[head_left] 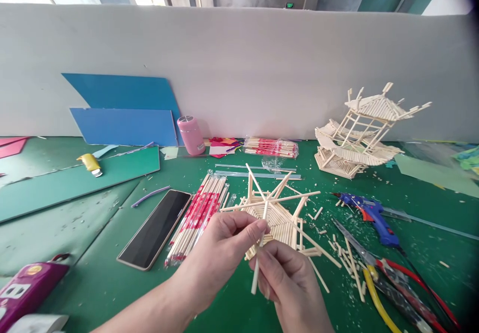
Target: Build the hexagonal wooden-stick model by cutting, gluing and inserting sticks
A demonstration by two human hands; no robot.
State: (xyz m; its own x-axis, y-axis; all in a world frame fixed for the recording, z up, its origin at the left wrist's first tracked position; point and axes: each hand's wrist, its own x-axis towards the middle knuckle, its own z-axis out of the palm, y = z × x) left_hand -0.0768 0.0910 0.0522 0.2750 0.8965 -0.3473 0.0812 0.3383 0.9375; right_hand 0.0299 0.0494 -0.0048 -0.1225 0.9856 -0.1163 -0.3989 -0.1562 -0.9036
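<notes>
In front of me on the table is a model built of thin wooden sticks (pixel 286 231), with a star of sticks rising over a platform of closely laid sticks. A wooden stick (pixel 255 279) runs from the star's centre toward me. My left hand (pixel 220 248) pinches that stick between thumb and fingertips, near the star's middle. Just below, my right hand (pixel 290 283) has its thumb and fingers closed on the same stick, whose near end pokes out past them. My hands hide part of the platform.
Right of the model lie cut stick pieces (pixel 348 260), scissors (pixel 361 248), pliers (pixel 385 293) and a blue glue gun (pixel 372 213). A stick pavilion (pixel 359 138) stands behind. To the left are bagged sticks (pixel 204 208), a phone (pixel 155 231) and a pink bottle (pixel 190 136).
</notes>
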